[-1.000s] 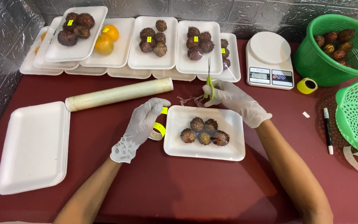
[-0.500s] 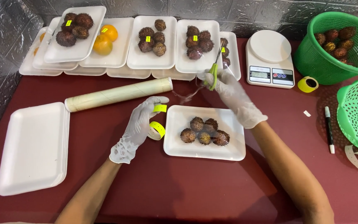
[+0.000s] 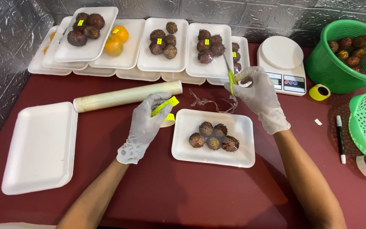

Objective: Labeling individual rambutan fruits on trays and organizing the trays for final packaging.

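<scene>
Head view: gloved left hand (image 3: 145,127) pinches yellow label tape roll (image 3: 165,111), at 9 o'clock of white foam tray of rambutans (image 3: 213,138); gloved right hand (image 3: 259,97) clamps green-handled scissors (image 3: 231,80). Advice: keep strip taut, snip squarely.

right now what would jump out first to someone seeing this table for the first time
Two gloved hands at the centre: the left hand holds a yellow sticker strip, the right hand grips green-handled scissors. Just below them sits a white foam tray with five spiky dark fruits. Along the back wall runs a row of filled trays, with a green basket of fruit at far right.
</scene>
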